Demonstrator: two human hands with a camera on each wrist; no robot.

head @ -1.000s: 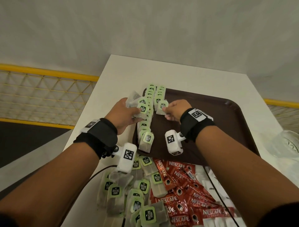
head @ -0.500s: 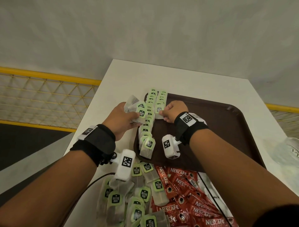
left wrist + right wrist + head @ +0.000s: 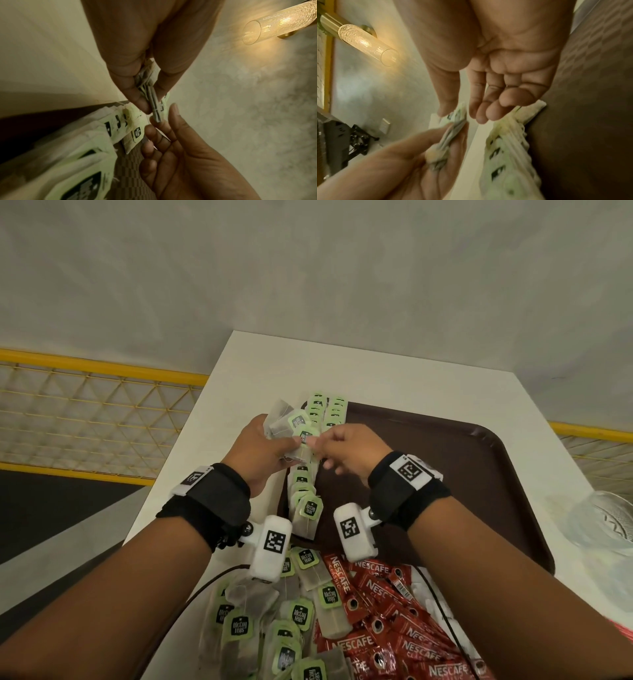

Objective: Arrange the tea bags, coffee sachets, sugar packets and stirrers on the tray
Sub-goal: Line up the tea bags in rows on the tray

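left hand [image 3: 145, 56] pinching tea bags [image 3: 152, 97]

The right wrist view blurs the rows of tea bags [image 3: 506, 155] on the tray. The loose tea bags [image 3: 260, 621] and coffee sachets [image 3: 387, 628] run off the head view's bottom edge. A glass dish [image 3: 606, 525] is cut by its right edge.

We saw the head view evenly but dimly lit, with flat colours, soft shadows and straight edges bowed by the wide lens toward the borders. In both wrist views a warm yellow cast came from a glowing wall lamp [image 3: 276, 23], which flared on the wall around it. There the tea bags [image 3: 506, 155] nearest the lens were smeared and out of focus, and the corners stretched strongly.
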